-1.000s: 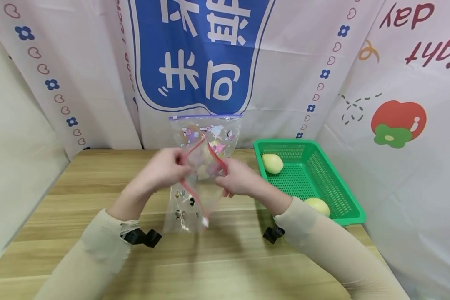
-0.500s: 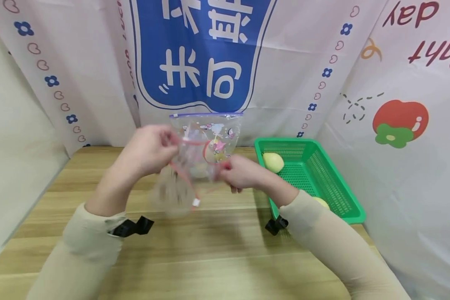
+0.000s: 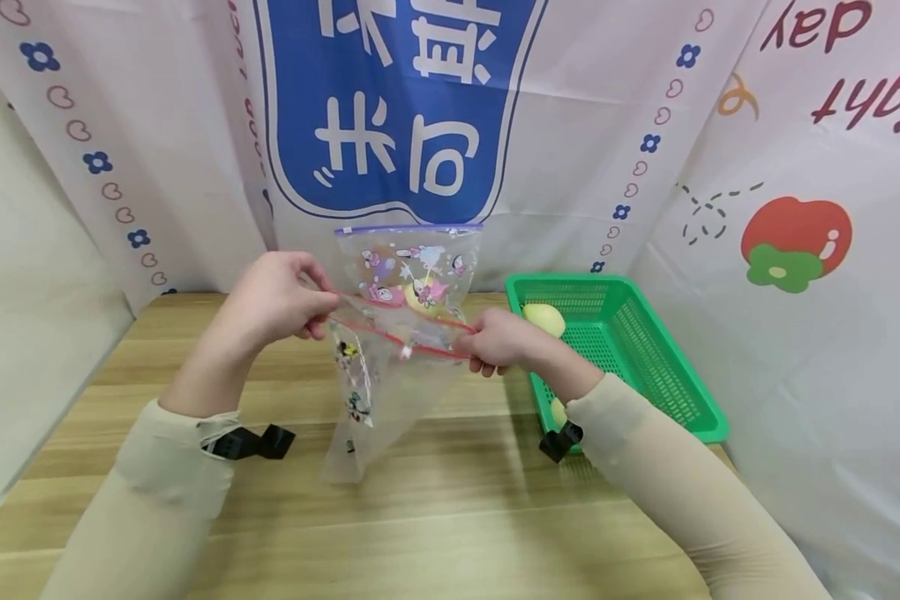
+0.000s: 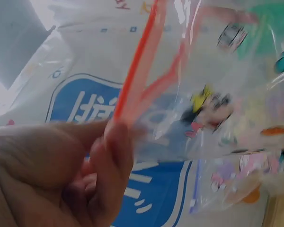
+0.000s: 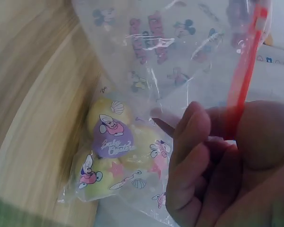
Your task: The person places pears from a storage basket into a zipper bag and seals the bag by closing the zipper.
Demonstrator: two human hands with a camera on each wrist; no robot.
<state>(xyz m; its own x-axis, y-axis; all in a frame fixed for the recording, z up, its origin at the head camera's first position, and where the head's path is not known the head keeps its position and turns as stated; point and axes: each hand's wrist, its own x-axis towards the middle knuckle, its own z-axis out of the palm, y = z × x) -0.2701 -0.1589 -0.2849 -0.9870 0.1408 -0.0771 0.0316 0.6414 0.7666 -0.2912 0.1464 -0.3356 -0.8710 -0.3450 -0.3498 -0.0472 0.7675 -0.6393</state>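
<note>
Between the hands – left hand and right hand, each pinching the rim – hangs a red-edged clear bag, over the bench. Beyond them, a purple-edged bag of yellow-green fruits reads "Baby" – second word unclear. Right of the right hand, past a green basket, the wall cloth shows upside-down "day".

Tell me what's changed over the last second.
The left hand has moved left and farther away, the right hand slightly right, stretching the red-edged bag's mouth from a wide diamond to a narrow slit. Both hands still hold it. The purple-topped bag and green basket stayed put.
</note>
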